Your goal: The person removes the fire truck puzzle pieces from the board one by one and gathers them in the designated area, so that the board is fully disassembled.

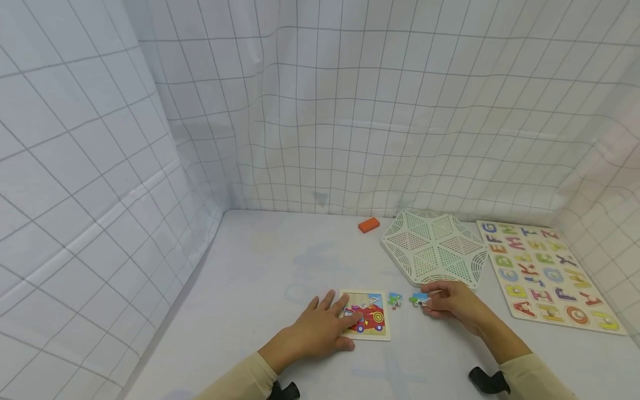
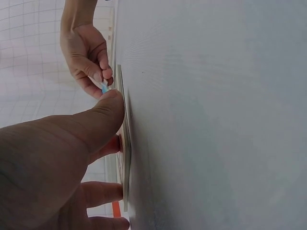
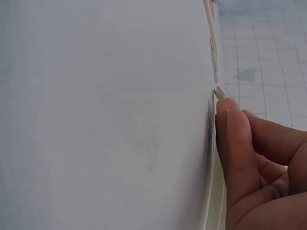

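Note:
A small framed jigsaw board [image 1: 378,333] with a red vehicle picture lies flat on the table. Spread over its left side, my left hand [image 1: 320,328] rests with extended fingers; in the left wrist view the thumb [image 2: 111,108] lies along the board's edge. My right hand [image 1: 452,303] pinches a blue and green jigsaw piece [image 1: 419,299] between thumb and fingers, to the right of the board. The right wrist view shows the held piece [image 3: 219,92] edge-on, tilted, low over the table. Between board and right hand lies another loose jigsaw piece [image 1: 395,300].
Behind the right hand sits a pale perforated hexagonal board [image 1: 434,247]. A wooden alphabet puzzle board [image 1: 550,278] with colored letters lies at the far right. An orange block [image 1: 369,224] is near the back, in front of a white gridded curtain [image 1: 325,139].

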`<state>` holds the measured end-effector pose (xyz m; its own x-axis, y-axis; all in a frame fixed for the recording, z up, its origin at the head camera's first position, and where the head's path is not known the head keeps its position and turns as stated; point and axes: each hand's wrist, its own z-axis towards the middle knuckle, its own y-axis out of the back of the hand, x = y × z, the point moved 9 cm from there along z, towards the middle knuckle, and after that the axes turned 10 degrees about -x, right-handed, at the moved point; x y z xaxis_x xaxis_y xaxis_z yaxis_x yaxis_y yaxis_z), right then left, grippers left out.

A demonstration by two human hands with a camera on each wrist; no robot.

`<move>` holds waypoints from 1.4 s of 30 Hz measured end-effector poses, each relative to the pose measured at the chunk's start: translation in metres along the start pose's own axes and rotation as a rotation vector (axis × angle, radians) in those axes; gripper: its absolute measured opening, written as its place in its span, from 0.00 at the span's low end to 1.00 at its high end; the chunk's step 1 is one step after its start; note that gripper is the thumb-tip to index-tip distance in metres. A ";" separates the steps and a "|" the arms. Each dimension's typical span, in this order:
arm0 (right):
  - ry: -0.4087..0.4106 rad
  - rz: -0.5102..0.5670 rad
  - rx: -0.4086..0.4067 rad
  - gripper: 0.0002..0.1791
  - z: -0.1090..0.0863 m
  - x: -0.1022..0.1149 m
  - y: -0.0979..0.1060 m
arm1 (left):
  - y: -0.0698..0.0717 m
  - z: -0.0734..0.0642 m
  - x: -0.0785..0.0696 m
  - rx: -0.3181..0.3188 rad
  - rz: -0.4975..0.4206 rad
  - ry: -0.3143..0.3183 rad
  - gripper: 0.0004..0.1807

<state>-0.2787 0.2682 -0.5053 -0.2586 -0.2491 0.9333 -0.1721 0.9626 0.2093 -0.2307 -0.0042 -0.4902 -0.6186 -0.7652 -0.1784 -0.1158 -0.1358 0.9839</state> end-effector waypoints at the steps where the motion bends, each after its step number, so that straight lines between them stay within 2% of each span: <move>1: 0.007 -0.014 -0.006 0.27 0.000 0.001 -0.001 | 0.000 0.000 0.000 0.001 -0.001 0.002 0.34; 4: 0.019 -0.076 -0.048 0.25 0.001 0.001 -0.001 | 0.000 -0.001 0.000 0.004 -0.004 0.005 0.35; 9: 0.049 -0.242 -0.118 0.20 0.003 0.002 0.000 | 0.000 -0.002 0.000 0.007 -0.007 0.005 0.35; 13: 0.091 -0.356 -0.120 0.16 0.002 0.004 -0.001 | 0.001 -0.002 -0.001 0.005 -0.003 0.000 0.34; 16: 0.116 -0.405 -0.110 0.15 0.000 0.007 -0.001 | 0.001 -0.002 -0.002 0.006 -0.002 0.000 0.34; 22: 0.172 -0.505 -0.145 0.15 -0.001 0.018 0.000 | -0.001 0.000 0.000 0.016 -0.002 0.007 0.34; 25: 0.206 -0.486 -0.093 0.15 0.000 0.026 -0.010 | -0.001 0.001 0.000 0.016 -0.003 0.006 0.34; 28: 0.233 -0.435 -0.003 0.16 0.003 0.033 -0.028 | -0.002 0.002 0.001 0.013 -0.004 0.008 0.34; 35: 0.176 -0.303 0.139 0.15 0.017 0.039 -0.079 | 0.000 0.002 0.003 0.013 -0.004 0.011 0.33; 42: 0.144 -0.284 0.197 0.13 0.023 0.038 -0.112 | 0.001 0.000 0.001 0.017 -0.006 0.000 0.33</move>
<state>-0.2910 0.1485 -0.4994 -0.0399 -0.4723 0.8805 -0.4013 0.8147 0.4187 -0.2314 -0.0049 -0.4892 -0.6178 -0.7645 -0.1842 -0.1324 -0.1297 0.9827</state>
